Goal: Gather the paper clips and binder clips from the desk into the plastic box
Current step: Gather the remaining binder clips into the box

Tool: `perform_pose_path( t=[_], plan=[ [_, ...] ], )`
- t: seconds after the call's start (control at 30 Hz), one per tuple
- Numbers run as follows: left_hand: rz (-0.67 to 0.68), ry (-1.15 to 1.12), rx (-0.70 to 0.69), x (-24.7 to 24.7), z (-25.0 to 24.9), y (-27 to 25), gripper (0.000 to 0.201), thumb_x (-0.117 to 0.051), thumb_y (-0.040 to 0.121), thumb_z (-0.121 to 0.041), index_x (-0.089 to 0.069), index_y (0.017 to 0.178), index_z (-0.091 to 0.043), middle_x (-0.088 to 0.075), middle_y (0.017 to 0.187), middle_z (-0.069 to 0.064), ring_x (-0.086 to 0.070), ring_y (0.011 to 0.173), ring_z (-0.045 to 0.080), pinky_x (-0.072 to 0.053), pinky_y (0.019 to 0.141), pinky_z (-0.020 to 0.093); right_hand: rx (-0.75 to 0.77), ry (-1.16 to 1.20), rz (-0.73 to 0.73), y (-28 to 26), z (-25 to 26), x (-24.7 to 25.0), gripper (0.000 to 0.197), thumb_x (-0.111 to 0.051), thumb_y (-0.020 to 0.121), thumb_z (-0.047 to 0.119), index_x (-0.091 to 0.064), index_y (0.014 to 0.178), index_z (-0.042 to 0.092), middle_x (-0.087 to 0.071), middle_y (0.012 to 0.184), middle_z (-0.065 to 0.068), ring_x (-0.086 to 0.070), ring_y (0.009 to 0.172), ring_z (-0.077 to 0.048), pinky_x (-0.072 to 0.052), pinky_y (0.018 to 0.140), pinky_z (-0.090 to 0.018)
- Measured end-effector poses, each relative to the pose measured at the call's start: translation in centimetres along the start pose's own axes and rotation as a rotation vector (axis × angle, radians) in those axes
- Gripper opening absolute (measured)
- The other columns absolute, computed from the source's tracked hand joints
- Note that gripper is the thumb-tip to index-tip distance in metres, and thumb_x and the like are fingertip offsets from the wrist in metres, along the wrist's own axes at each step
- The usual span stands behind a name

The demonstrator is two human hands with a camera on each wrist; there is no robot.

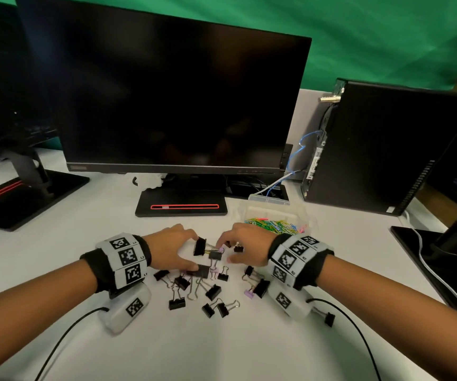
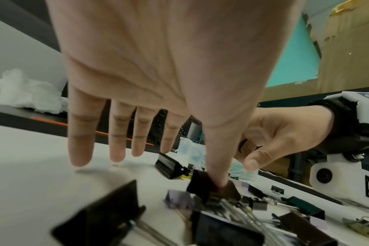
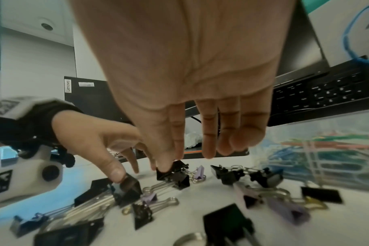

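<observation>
binder clips (image 1: 194,287) scattered before monitor (image 1: 166,92), left grip (image 1: 166,251) spread, right grip (image 1: 245,248) pinching one

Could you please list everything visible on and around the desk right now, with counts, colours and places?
Binder clips: over a dozen, mostly black, a few lilac, scattered on the desk near both hands.
Paper clips: many, multicoloured, in the plastic box.
Plastic box: one, clear, right of the monitor base.
Monitor: one, black, screen dark, centre back.
Computer tower: one, black, right.
Desk: one, white.
Left hand: thumb pressing a black clip, fingers extended.
Right hand: fingertips pinching a black clip.
</observation>
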State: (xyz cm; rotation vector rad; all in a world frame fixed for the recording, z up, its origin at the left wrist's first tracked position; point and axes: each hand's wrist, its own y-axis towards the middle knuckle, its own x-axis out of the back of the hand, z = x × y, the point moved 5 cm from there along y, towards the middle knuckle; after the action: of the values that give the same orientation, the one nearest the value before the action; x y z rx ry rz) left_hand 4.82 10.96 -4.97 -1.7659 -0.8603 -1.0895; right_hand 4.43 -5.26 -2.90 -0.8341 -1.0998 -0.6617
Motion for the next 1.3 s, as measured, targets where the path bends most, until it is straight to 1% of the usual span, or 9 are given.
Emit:
perform_pose_path(
  t=[0.2, 0.33, 0.5, 0.57, 0.7, 0.83, 0.97, 1.1, 1.3],
  plan=[
    [0.131, 0.006, 0.06, -0.4, 1.7, -0.9, 0.085, -0.069, 0.069, -0.06, -0.029, 0.138, -0.031, -0.038, 0.126, 0.001, -0.051, 0.104, 0.018, -0.049, 0.087, 0.029, -0.023, -0.022, 0.068, 3.4, 1.1, -0.4, 0.044, -0.054, 0.091, 0.019, -0.046, 0.133, 0.029, -0.051, 0.119, -0.01, -0.048, 0.105, -0.022, -0.037, 0.087, -0.029],
    [0.144, -0.077, 0.023, -0.4, 1.4, -0.6, 0.081, -0.074, 0.07, -0.05, -0.032, 0.138, -0.033, -0.042, 0.124, -0.002, -0.048, 0.092, 0.011, -0.041, 0.082, 0.021, -0.057, 0.001, 0.026, 4.8, 1.6, -0.3, 0.044, -0.061, 0.087, 0.019, -0.051, 0.129, 0.022, -0.06, 0.118, -0.007, -0.055, 0.109, -0.024, -0.044, 0.09, -0.032],
    [0.009, -0.21, 0.037, 1.0, 0.9, 0.7, 0.065, -0.069, 0.08, -0.04, -0.038, 0.135, -0.026, -0.044, 0.121, 0.0, -0.054, 0.089, 0.012, -0.046, 0.074, 0.017, -0.083, 0.081, 0.019, 5.2, 1.6, 0.3, 0.031, -0.068, 0.081, 0.014, -0.06, 0.112, 0.013, -0.064, 0.102, -0.005, -0.054, 0.086, -0.017, -0.047, 0.071, -0.025],
    [-0.045, -0.15, 0.012, 1.5, 0.4, 1.4, 0.06, -0.064, 0.084, -0.037, -0.039, 0.137, -0.025, -0.044, 0.127, 0.004, -0.05, 0.091, 0.012, -0.045, 0.082, 0.019, -0.09, 0.113, 0.047, 5.0, 1.4, 0.3, 0.024, -0.069, 0.08, 0.011, -0.064, 0.104, 0.011, -0.061, 0.092, -0.002, -0.055, 0.082, -0.016, -0.046, 0.063, -0.02],
    [-0.024, -0.043, -0.058, 1.5, -1.2, 2.7, 0.055, -0.064, 0.084, -0.035, -0.045, 0.135, -0.024, -0.047, 0.128, 0.004, -0.044, 0.091, 0.009, -0.039, 0.089, 0.023, -0.077, 0.118, 0.023, 4.1, 0.7, 0.7, 0.015, -0.071, 0.077, 0.006, -0.071, 0.092, 0.01, -0.06, 0.075, 0.006, -0.058, 0.079, -0.012, -0.048, 0.074, -0.022],
    [0.02, -0.024, -0.087, 1.3, -2.1, 3.7, 0.043, -0.067, 0.083, -0.035, -0.057, 0.121, -0.02, -0.056, 0.122, 0.004, -0.046, 0.084, 0.01, -0.039, 0.081, 0.022, -0.064, 0.096, 0.054, 2.7, -0.5, 0.7, 0.016, -0.069, 0.078, 0.009, -0.073, 0.093, 0.011, -0.065, 0.08, -0.001, -0.053, 0.061, -0.004, -0.043, 0.054, -0.007],
    [0.004, -0.042, -0.08, 1.1, -1.9, 4.2, 0.044, -0.074, 0.076, -0.034, -0.058, 0.114, -0.017, -0.059, 0.118, 0.003, -0.05, 0.084, 0.01, -0.043, 0.075, 0.021, -0.115, 0.134, 0.1, 1.9, -2.2, 0.3, 0.011, -0.072, 0.078, 0.018, -0.074, 0.087, 0.013, -0.069, 0.074, -0.002, -0.057, 0.048, -0.005, -0.052, 0.054, -0.018],
    [-0.028, -0.134, -0.048, 1.3, -1.5, 4.4, 0.035, -0.077, 0.074, -0.021, -0.053, 0.1, -0.021, -0.059, 0.108, 0.003, -0.052, 0.076, 0.009, -0.04, 0.06, 0.016, -0.144, 0.145, 0.109, 1.6, -2.6, 0.2, 0.005, -0.073, 0.076, 0.021, -0.072, 0.076, 0.016, -0.071, 0.073, -0.009, -0.061, 0.055, -0.015, -0.057, 0.063, -0.029],
    [-0.164, -0.263, 0.014, 2.6, 0.6, 3.7, 0.026, -0.072, 0.079, -0.019, -0.054, 0.097, -0.022, -0.059, 0.098, 0.003, -0.054, 0.074, 0.009, -0.047, 0.07, 0.022, -0.068, 0.093, -0.045, 3.2, -1.0, 0.8, 0.01, -0.067, 0.08, 0.016, -0.071, 0.088, 0.011, -0.061, 0.081, 0.004, -0.056, 0.075, -0.012, -0.043, 0.066, -0.021]
  ],
)
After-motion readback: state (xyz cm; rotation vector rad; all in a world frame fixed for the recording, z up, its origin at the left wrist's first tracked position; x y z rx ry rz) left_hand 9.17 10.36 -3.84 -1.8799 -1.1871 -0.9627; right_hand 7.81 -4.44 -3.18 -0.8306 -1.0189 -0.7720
